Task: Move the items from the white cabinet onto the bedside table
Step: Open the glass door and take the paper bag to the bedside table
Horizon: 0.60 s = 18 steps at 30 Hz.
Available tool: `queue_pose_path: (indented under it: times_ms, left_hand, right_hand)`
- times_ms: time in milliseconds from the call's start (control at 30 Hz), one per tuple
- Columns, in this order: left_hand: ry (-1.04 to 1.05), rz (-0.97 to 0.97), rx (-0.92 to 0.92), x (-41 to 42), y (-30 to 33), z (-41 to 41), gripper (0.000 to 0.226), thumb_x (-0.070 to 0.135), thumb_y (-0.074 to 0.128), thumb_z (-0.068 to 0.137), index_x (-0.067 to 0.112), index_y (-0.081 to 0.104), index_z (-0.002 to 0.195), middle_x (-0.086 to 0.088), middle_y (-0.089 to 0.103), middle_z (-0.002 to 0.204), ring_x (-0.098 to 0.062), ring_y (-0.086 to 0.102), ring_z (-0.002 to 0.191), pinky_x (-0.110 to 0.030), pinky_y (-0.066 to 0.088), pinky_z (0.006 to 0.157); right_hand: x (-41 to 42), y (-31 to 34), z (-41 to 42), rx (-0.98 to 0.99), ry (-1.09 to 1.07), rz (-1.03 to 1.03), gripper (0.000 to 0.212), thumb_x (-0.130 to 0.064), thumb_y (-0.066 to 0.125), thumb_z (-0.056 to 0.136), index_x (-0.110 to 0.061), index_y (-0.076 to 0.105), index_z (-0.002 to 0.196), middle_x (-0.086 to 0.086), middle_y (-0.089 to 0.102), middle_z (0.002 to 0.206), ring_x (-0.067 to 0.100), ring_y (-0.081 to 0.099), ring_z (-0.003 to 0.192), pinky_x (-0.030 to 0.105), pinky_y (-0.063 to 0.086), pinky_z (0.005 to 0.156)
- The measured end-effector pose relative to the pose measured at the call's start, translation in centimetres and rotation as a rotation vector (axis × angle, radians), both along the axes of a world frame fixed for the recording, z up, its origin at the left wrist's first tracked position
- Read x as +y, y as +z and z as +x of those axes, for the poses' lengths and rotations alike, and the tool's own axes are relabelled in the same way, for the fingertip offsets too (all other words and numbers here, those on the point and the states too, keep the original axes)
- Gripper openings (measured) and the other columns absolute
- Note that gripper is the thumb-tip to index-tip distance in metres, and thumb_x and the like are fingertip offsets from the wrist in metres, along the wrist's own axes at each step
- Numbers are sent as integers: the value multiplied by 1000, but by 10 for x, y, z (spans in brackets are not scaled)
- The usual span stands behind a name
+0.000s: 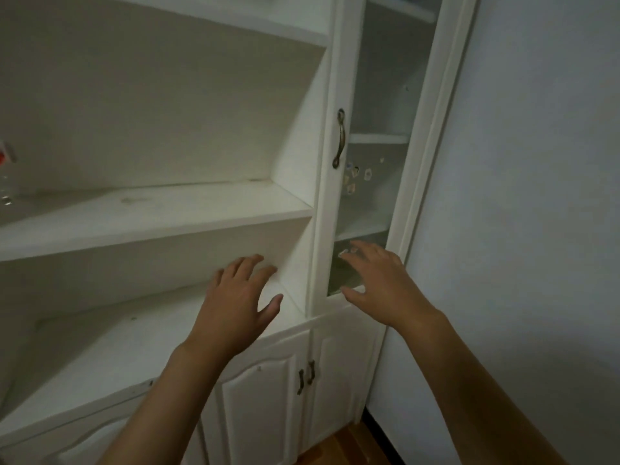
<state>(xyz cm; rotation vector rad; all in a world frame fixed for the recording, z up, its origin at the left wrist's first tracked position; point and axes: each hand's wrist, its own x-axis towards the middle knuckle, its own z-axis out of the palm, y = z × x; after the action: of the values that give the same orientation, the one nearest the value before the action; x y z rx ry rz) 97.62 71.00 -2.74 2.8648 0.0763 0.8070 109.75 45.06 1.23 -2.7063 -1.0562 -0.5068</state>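
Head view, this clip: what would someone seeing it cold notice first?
Two bare hands, spread and holding nothing, reach toward a white cabinet: the left hand over the lower open shelf, the right hand at the bottom of the narrow glass door. Next comes the door's dark metal handle with small stickers beside it on the glass. At the far left edge, a clear plastic bottle stands on the middle shelf.

No legible text on the white cabinet (312, 209) or its glass-door stickers (355, 177)

Bare forearms (174, 391), unadorned hands (235, 297).
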Motion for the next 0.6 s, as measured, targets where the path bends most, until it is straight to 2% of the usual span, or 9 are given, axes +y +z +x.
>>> queue_pose_path:
  times_ms: [100,267,367,500,600]
  left_hand:
    - [2,7,-16,3,11,50,61,63,35,91,32,52,141,3,44,153,-22,39,140,-50,36,114]
    - [-9,-9,-47,6,24,116,63,64,34,92,32,48,145,4,45,152,-20,41,139,-48,36,115]
    - [-27,13,-48,10,31,150,64,64,34,93,31,46,146,4,45,152,-19,41,140,-48,36,115]
    - [-65,11,-71,14,44,194,67,67,29,93,31,46,147,3,45,153,-21,41,142,-51,36,116]
    - [-94,-4,-99,17,57,228,67,67,29,93,32,46,148,2,45,155,-22,41,143,-53,37,116]
  right_hand:
    - [10,14,47,-49,24,-6,64,-51,60,97,-27,43,154,2,30,166,23,23,153,45,18,123]
    - [29,42,116,-128,77,-25,65,-51,59,98,-26,41,155,2,26,168,25,22,154,52,18,126]
    - [42,65,147,-193,74,-48,67,-53,57,99,-27,36,158,2,19,170,26,16,157,51,10,126]
    - [61,92,182,-382,61,-103,66,-54,57,98,-26,38,155,7,25,169,30,17,157,55,12,125]
    - [71,110,203,-477,57,-127,64,-49,63,96,-22,45,151,10,31,166,32,22,156,56,15,124]
